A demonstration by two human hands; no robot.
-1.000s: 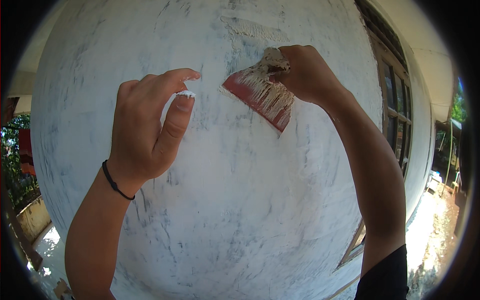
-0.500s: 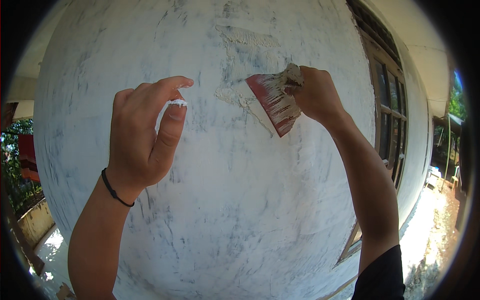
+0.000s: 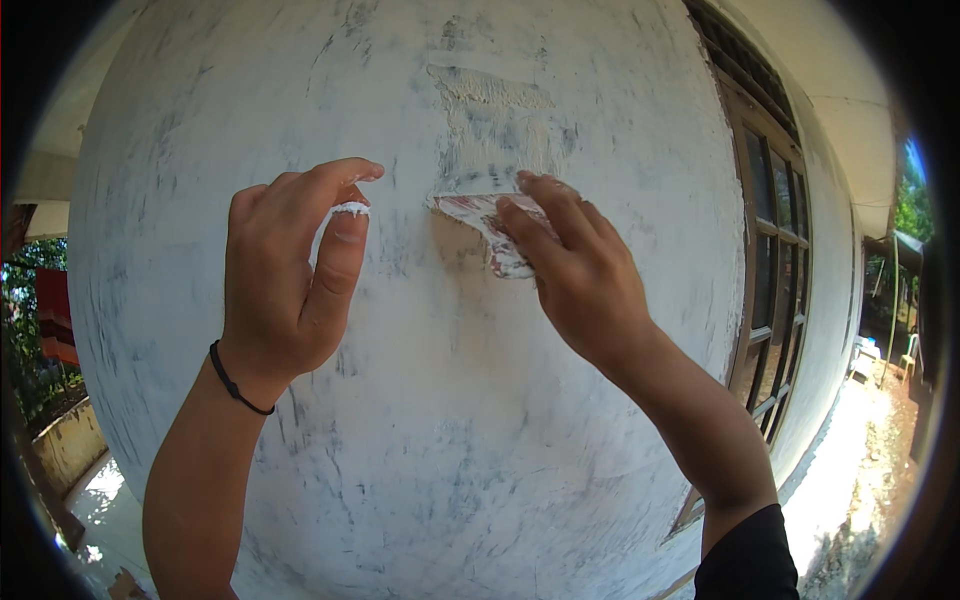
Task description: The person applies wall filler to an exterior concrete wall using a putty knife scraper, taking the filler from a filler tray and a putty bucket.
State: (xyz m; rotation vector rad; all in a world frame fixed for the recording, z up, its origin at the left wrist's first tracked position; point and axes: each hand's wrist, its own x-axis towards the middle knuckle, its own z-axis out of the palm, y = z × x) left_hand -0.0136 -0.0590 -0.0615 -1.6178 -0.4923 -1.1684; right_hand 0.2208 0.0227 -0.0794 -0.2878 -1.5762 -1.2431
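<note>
My right hand [image 3: 592, 275] grips a red flat putty scraper [image 3: 468, 209] smeared with whitish putty. Its long edge lies against the white wall [image 3: 420, 430], or very close to it, and the fingers press along its back. Just above the blade, a rough patch of cream putty [image 3: 495, 90] runs down the wall over bluish-grey marks. To the left, my left hand [image 3: 285, 270] is raised in front of the wall, thumb and forefinger apart with nothing held. White putty clings to the thumb tip and some to the forefinger. A black cord bracelet [image 3: 228, 378] circles that wrist.
At the right, a brown wooden window [image 3: 765, 250] with glass panes is set in the wall. Beyond it runs a sunlit dirt strip [image 3: 850, 450]. On the far left are plants, a red object [image 3: 55, 310] and a low wall [image 3: 75, 440].
My right hand has turned the scraper so that its long edge lies level, bringing it left and slightly down below the putty patch. My left hand has barely moved.
</note>
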